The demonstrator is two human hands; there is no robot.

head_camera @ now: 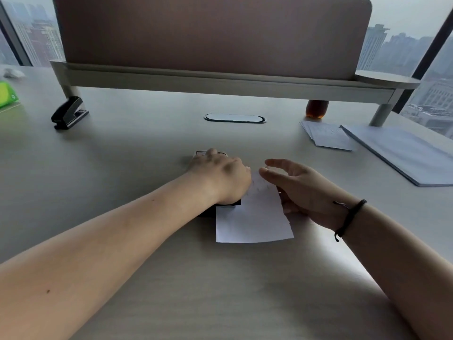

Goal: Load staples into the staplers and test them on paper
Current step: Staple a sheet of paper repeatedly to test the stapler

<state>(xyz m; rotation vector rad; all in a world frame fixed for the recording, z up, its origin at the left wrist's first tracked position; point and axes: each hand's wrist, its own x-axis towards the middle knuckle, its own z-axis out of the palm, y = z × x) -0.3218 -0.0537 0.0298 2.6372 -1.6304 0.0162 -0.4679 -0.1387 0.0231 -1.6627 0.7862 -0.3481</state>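
At 10 o'clock, well apart from the work, 1 black metal stapler sat idle near a green packet at the pale grey desk edge. At centre, the left hand pressed, fingers closed, on a second dark stapler, mostly hidden beneath it, probably to drive a staple. A small box, perhaps staples, peeked out beyond its knuckles. The small white paper sheet had its left edge at that stapler; the right hand hovered loosely open over the sheet's right edge, and whether it touched was unclear. At 2 o'clock lay spare white sheets and a pale blue folder, nothing obstructing.
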